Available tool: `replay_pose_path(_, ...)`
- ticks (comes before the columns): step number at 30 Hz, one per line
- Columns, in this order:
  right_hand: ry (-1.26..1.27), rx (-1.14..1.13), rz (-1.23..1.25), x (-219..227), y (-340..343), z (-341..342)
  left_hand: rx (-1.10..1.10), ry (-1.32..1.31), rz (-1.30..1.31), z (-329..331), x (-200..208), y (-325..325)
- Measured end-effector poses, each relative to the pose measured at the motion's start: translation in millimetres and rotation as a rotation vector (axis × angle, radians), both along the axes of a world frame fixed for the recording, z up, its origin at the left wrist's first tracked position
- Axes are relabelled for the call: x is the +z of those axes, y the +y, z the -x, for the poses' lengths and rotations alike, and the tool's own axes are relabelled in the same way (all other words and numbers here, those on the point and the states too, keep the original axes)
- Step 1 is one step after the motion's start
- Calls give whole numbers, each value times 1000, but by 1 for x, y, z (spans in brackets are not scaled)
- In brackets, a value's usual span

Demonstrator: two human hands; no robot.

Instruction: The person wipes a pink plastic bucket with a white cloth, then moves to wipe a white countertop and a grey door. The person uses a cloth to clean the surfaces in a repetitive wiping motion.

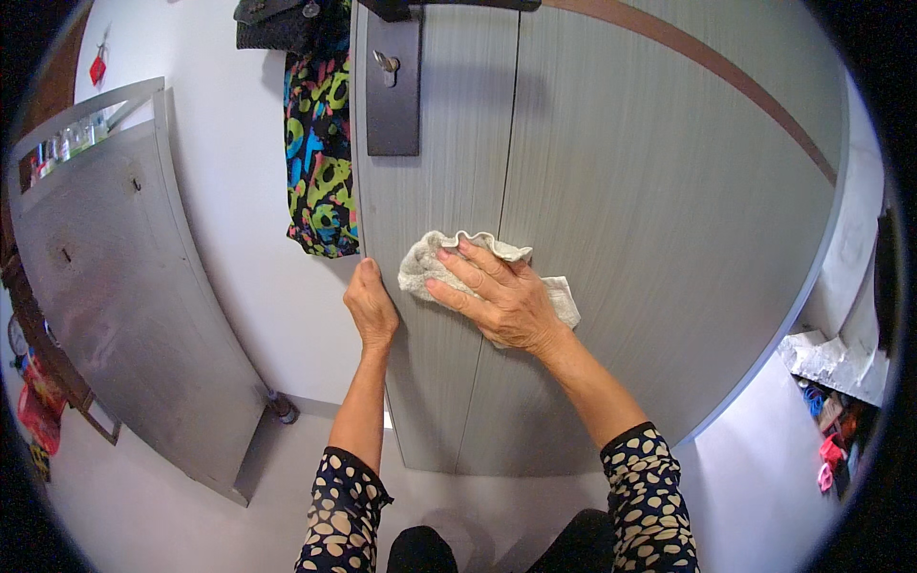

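Observation:
A grey wood-grain door (592, 191) fills the middle and right. My right hand (511, 301) presses a crumpled off-white cloth (420, 267) against its face, fingers spread over the fabric, and one corner of the cloth sticks out past the wrist side. My left hand (373, 304) is closed around the door's left edge, a little lower than the cloth; its fingertips are hidden behind that edge. Above both hands, a dark lock plate (394, 115) with a key (384, 61) in it sits on the door.
Left of the door hangs a black bag-like fabric with bright patterns (320, 162) against a white wall (224, 191). A grey metal panel (124, 277) leans or stands at the left, with small bottles (72, 138) behind its top. Coloured odds and ends (831, 439) lie at the far right.

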State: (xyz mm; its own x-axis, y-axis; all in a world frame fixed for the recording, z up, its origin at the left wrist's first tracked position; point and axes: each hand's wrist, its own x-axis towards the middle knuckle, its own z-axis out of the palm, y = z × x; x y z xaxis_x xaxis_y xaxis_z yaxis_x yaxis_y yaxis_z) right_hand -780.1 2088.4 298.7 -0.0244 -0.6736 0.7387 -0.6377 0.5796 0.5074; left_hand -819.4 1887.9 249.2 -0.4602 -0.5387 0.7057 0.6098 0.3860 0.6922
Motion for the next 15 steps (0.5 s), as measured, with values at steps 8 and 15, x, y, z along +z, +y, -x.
replay_pose_path(8, 248, -69, 314, 110, 26, 10, 14, -26, 1, -5, -1, -3)
replay_pose_path(15, 303, -64, 392, 144, 19, 10, -38, 3, -24, -2, -4, 0)
